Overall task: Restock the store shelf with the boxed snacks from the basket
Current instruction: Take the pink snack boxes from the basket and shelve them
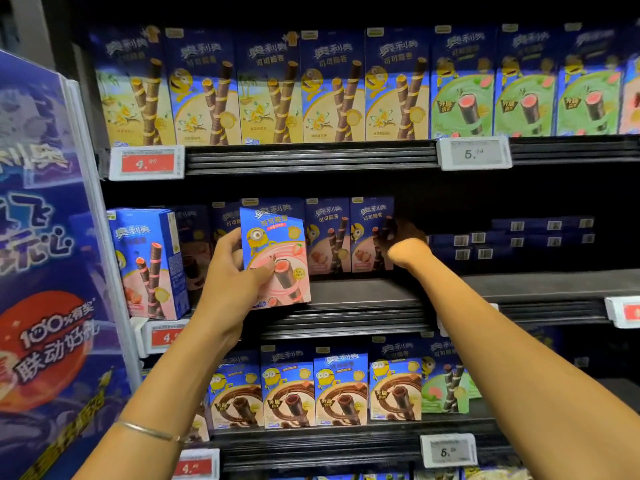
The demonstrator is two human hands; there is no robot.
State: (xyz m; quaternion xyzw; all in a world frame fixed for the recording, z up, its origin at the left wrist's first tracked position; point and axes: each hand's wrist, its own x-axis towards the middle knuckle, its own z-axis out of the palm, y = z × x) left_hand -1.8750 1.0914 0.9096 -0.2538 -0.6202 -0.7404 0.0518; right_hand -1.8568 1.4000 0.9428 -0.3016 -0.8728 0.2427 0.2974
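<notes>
My left hand grips a pink-and-blue strawberry snack box by its left edge, thumb on the front, and holds it upright just in front of the middle shelf. My right hand reaches deep into that shelf in shadow, its fingers against the right side of an upright dark-blue box standing at the back. Whether the fingers curl round that box is hidden by the dark. No basket is in view.
Another strawberry box stands at the shelf's left end. Flat-lying blue boxes are stacked at the back right. Full rows of boxes fill the top shelf and bottom shelf. A blue promotional panel stands at left.
</notes>
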